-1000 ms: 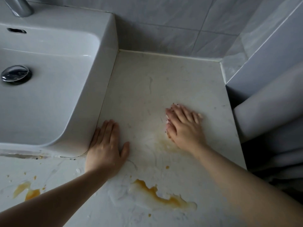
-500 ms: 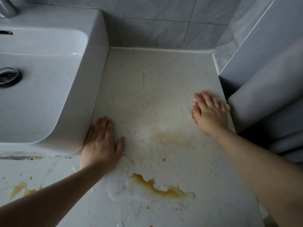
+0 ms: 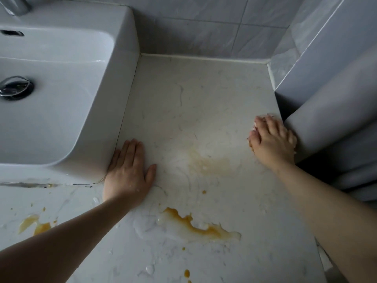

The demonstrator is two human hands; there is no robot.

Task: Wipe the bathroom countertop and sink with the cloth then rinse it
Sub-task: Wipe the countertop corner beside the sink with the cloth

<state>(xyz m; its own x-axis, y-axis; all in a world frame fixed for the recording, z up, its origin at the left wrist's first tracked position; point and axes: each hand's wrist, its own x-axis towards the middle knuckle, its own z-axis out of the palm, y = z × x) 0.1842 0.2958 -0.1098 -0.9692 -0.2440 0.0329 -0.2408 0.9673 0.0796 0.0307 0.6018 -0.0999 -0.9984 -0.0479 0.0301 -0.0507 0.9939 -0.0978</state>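
The pale marble countertop [image 3: 193, 94] carries an orange spill in a milky puddle [image 3: 195, 225] near the front and a faint orange smear [image 3: 210, 162] in the middle. My right hand [image 3: 273, 141] presses flat at the counter's right edge, fingers fairly straight. Only a small pale sliver of the cloth [image 3: 253, 129] shows under its fingertips. My left hand [image 3: 128, 172] lies flat on the counter, fingers straight, against the white sink's outer wall [image 3: 126, 78].
A second orange spill [image 3: 34, 223] lies in front of the sink. The sink's metal drain plug [image 3: 15, 87] and the faucet base [image 3: 16, 5] are at the left. Grey wall tiles [image 3: 193, 27] close the back; a white curtain-like sheet [image 3: 336, 119] hangs against the right edge.
My right hand has slid from the middle of the counter to its right edge, leaving a faint orange smear. My left hand has stayed in place.
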